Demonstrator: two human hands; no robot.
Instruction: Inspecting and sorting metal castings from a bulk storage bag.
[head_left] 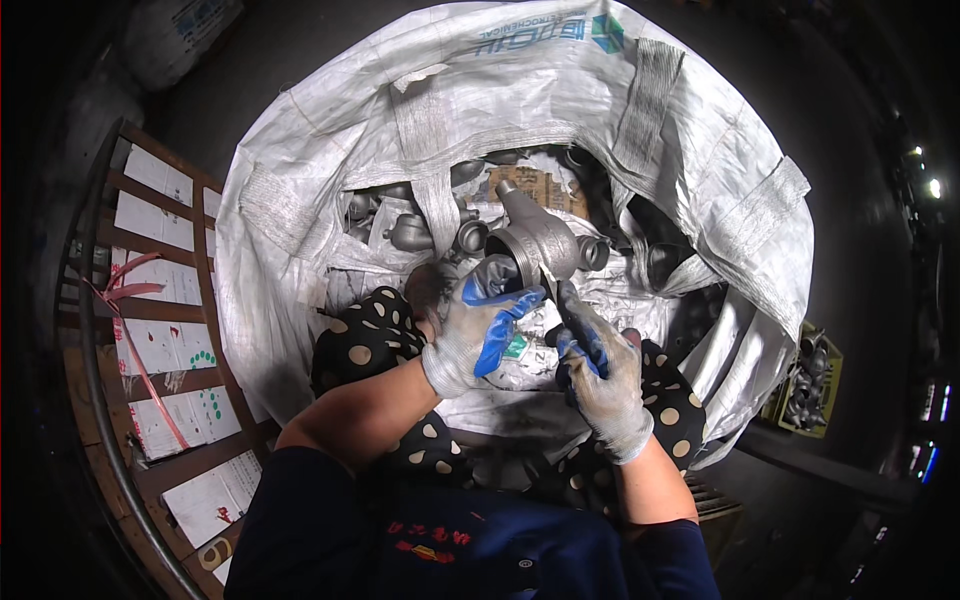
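Note:
A grey cast-metal fitting [548, 238], with a round open mouth and a narrow neck pointing away, is held up in front of me. My left hand [470, 328], in a grey-and-blue coated glove, grips its rim at the near left. In a matching, soiled glove, my right hand [608, 372] is closed around a slim tool [549, 288]. The tool's thin, pale tip meets the fitting's near side; its exact kind is hard to make out. More grey metal fittings [412, 232] lie beyond my hands inside a large white woven sack [330, 130].
The sack's folded wall and straps [648, 95] ring the work area. Along the left stands a brown barred frame [150, 310] with white panels and a red strap [150, 370]. A yellow crate [832, 395] of metal parts sits at the right.

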